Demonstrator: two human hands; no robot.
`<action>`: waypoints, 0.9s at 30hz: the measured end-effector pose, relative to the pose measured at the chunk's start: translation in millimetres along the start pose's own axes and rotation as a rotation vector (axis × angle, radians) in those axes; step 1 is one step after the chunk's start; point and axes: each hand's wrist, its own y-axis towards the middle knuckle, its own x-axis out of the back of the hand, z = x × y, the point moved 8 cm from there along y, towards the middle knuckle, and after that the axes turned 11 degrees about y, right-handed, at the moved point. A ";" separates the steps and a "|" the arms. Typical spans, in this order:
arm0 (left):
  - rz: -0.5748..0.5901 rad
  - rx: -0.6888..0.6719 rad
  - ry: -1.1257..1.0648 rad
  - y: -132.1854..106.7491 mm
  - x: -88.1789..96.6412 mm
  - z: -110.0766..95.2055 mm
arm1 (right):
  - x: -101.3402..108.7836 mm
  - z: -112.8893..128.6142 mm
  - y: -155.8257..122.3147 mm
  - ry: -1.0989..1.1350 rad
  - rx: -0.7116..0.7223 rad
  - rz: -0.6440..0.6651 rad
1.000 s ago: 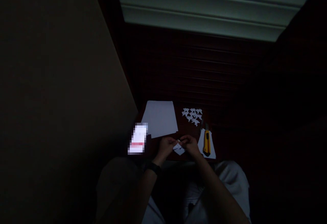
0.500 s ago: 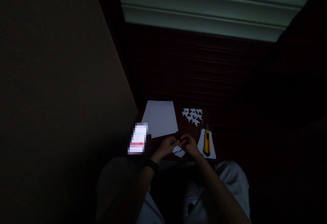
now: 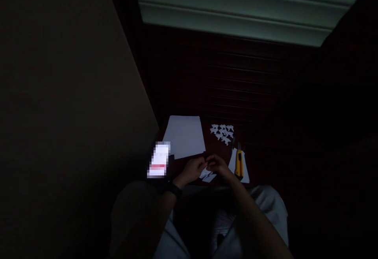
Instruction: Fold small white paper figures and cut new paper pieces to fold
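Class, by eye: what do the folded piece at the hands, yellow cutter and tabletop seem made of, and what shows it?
Folded piece: apparently matte paper, by its thin, creased white flaps.
Yellow cutter: body probably smooth plastic, given its even colour.
Tabletop: perhaps stained wood, from its dark reddish tone; grain and finish unclear.

A small folded white paper [image 3: 209, 177], a cluster of little white paper shapes [image 3: 222, 132] and plain white rectangular sheets [image 3: 186, 136] are standing out against a dark reddish-brown tabletop [image 3: 217, 149], while a yellow-and-black utility knife [image 3: 238, 167] and a pixelated white, red-banded rectangle [image 3: 160, 157] are showing brightly.
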 end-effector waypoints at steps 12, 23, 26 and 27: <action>-0.024 -0.001 0.069 -1.1 0.3 -16.5 | -19.2 4.7 -1.3 -0.009 -0.013 0.132; -0.022 0.015 0.114 -1.6 6.2 -32.2 | -11.3 2.7 -0.7 0.008 -0.009 0.043; -0.039 -0.032 0.111 -1.6 6.1 -33.6 | -10.0 -1.3 2.1 0.008 -0.002 0.037; -0.036 -0.044 0.113 -1.6 6.0 -33.6 | -10.0 -1.5 2.6 0.008 0.003 0.037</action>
